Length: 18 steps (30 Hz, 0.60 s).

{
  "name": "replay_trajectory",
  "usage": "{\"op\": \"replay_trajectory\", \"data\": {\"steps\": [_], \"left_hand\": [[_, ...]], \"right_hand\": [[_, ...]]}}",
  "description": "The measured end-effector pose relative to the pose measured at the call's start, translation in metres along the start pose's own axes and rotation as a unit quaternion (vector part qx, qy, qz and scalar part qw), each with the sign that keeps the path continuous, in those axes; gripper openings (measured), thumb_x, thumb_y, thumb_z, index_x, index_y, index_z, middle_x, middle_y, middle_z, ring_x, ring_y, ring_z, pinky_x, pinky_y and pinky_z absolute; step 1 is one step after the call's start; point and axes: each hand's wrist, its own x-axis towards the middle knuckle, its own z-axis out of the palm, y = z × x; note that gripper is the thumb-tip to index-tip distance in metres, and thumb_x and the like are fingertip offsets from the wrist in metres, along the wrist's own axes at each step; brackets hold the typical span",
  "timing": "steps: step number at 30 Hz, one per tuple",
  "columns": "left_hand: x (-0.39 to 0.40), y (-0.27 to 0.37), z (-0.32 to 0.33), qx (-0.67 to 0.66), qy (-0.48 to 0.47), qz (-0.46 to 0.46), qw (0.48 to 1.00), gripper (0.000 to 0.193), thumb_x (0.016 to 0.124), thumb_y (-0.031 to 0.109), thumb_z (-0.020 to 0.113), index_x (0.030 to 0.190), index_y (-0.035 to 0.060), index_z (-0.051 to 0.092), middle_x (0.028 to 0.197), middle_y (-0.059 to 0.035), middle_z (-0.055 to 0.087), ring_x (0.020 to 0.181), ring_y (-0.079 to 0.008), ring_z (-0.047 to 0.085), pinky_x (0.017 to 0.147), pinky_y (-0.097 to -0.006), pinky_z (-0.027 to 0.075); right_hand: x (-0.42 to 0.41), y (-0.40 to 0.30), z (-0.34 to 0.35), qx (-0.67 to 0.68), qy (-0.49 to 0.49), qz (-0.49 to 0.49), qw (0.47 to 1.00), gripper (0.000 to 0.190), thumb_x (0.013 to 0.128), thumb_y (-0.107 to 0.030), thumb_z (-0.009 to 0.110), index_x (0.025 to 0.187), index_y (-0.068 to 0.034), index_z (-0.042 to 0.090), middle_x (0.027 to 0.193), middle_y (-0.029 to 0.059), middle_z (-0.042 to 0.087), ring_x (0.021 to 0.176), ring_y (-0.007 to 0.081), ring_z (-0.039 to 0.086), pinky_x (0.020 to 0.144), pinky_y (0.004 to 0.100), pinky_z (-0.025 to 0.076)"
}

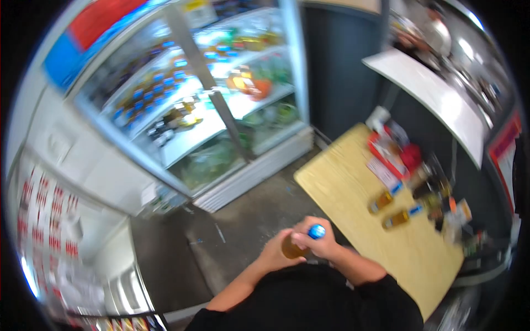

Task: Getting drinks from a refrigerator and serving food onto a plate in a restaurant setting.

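An amber glass bottle [295, 248] with blue foil over its cap is held in front of my body, between both hands. My left hand [276, 250] wraps around the bottle's body. Higher up, my right hand [318, 242] grips the neck just below the blue top. Two similar bottles, one amber bottle [381, 202] and another amber bottle [396, 219], stand on the wooden table [343, 182] to my right. The picture is blurred, so finer finger positions are hard to make out.
Ahead stands a glass-door drinks fridge [244, 157] stocked with bottles. A red tray [387, 155] and several blurred items sit along the table's far side. Beyond a white counter ledge [439, 99], a person [439, 35] is in a kitchen area. Grey floor [232, 236] lies between fridge and table.
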Motion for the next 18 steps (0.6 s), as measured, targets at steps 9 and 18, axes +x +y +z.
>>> {"op": "replay_trajectory", "data": {"steps": [9, 18], "left_hand": [[0.021, -0.014, 0.020, -0.083, -0.110, -0.058, 0.989, 0.095, 0.079, 0.016, 0.082, 0.155, 0.0048, 0.026, 0.154, -0.0201, 0.040, 0.138, -0.0332, 0.047, 0.112, -0.0433, 0.039], [0.036, -0.017, 0.058, -0.026, -0.256, -0.058, 0.965, 0.045, 0.093, 0.011, 0.068, 0.134, -0.0019, 0.054, 0.129, -0.0164, 0.065, 0.115, -0.0256, 0.065, 0.097, -0.0361, 0.051]], "right_hand": [[-0.073, -0.016, -0.078, -0.216, 0.165, -0.036, 0.962, 0.025, 0.089, -0.007, 0.075, 0.074, -0.004, 0.056, 0.065, 0.0025, 0.059, 0.059, 0.0105, 0.054, 0.055, 0.0285, 0.044], [-0.192, -0.021, -0.173, -0.283, 0.602, -0.115, 0.738, 0.022, 0.091, -0.005, 0.070, 0.076, -0.006, 0.055, 0.062, -0.0010, 0.056, 0.054, 0.0073, 0.056, 0.049, 0.0236, 0.043]]}}
